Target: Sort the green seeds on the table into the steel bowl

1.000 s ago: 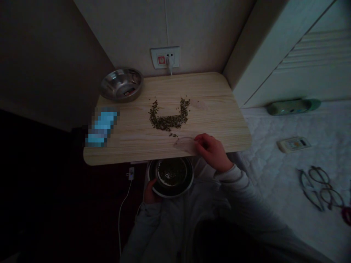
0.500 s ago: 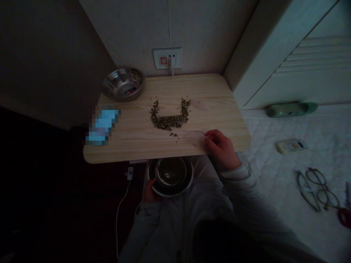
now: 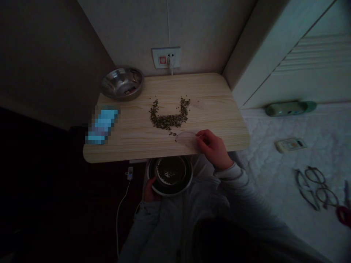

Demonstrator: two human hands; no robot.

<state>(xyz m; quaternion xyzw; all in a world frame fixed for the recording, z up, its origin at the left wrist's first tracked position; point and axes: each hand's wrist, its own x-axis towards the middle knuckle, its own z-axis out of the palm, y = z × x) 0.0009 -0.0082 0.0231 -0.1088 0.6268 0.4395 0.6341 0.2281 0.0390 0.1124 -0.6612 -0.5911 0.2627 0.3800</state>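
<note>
My right hand (image 3: pixel 212 148) pinches the edge of a thin, clear round piece, perhaps a plastic lid (image 3: pixel 187 138), just above the front of the wooden tabletop (image 3: pixel 131 146). Beyond that piece lie small dark green beans (image 3: pixel 170 121), spread in a U shape with a few strays at its near side. Below the table's front edge, my left hand (image 3: pixel 150 191) grips the left rim of a bowl (image 3: pixel 189 184) on my lap. Small dark grains, wet-looking or shiny in the middle, fill its inner part.
A steel bowl (image 3: pixel 123 93) stands at the table's back left, with a phone (image 3: pixel 102 126) in front of it. A socket with a plug (image 3: pixel 170 60) is on the wall. On the white bedding at right lie a remote (image 3: pixel 292 145), a green case (image 3: pixel 290 108) and glasses (image 3: pixel 315 175).
My right hand has slid left along the table's front with the clear round piece, bringing it close to the stray beans. My left hand and the bowl stay put.
</note>
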